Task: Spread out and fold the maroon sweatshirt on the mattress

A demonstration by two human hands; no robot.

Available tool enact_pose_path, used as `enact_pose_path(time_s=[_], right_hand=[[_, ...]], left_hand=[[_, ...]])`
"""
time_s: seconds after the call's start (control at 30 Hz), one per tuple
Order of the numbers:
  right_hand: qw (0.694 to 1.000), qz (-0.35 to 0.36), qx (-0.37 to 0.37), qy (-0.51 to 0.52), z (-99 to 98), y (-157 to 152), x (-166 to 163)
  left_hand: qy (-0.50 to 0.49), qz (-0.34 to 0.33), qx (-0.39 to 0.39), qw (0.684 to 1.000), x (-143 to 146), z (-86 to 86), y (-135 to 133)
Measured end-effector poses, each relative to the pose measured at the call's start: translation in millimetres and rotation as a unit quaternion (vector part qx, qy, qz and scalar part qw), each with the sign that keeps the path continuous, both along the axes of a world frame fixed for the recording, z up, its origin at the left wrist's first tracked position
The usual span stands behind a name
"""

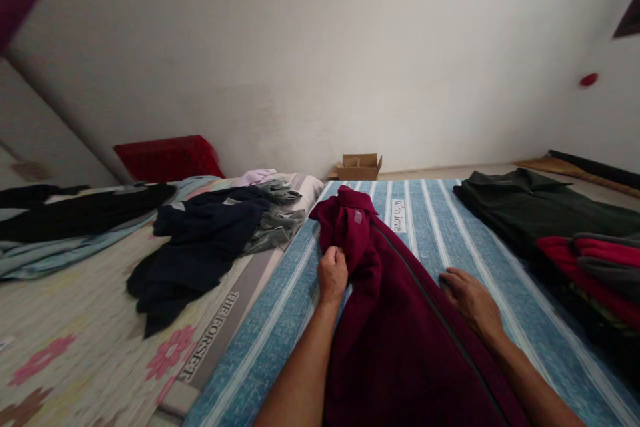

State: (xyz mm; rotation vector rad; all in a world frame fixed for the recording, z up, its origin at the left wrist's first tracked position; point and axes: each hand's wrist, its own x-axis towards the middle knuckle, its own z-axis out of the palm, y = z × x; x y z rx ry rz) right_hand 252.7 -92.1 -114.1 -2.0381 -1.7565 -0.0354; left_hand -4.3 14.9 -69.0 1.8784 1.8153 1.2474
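A maroon zip jacket (380,327) lies lengthwise on a bed with a blue-and-white striped cover (300,293). Its collar end points at the wall, and a dark zip line runs down its right part. My left hand (334,273) is closed on a fold of the jacket at its left edge, below the collar. Beside the jacket's right edge, my right hand (470,303) rests low over the striped cover with fingers loosely bent and nothing visible in them. The jacket's near end runs out of the picture.
Folded dark green clothes (540,200) and a red-and-grey pile (600,267) lie on the right. On the floral bedding (100,320) at left are a navy garment (205,233) and black clothes (90,213). A cardboard box (361,167) and a red case (170,159) stand by the wall.
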Motion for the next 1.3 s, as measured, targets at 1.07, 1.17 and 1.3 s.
enact_pose_path(time_s=[1.07,1.17,1.3], right_hand=[[1.0,0.001,0.018,0.018,2.3,1.3,-4.5],[1.0,-0.003,0.02,0.019,6.3,1.6,-7.0],[1.0,-0.002,0.014,0.019,10.8,3.6,-8.9]], left_hand=[[-0.544,-0.048,-0.104,0.831,-5.2,23.8,1.5],[-0.6,-0.115,-0.138,0.78,-3.0,46.5,-6.6],[-0.629,-0.173,-0.165,0.739,14.2,80.7,-14.3]])
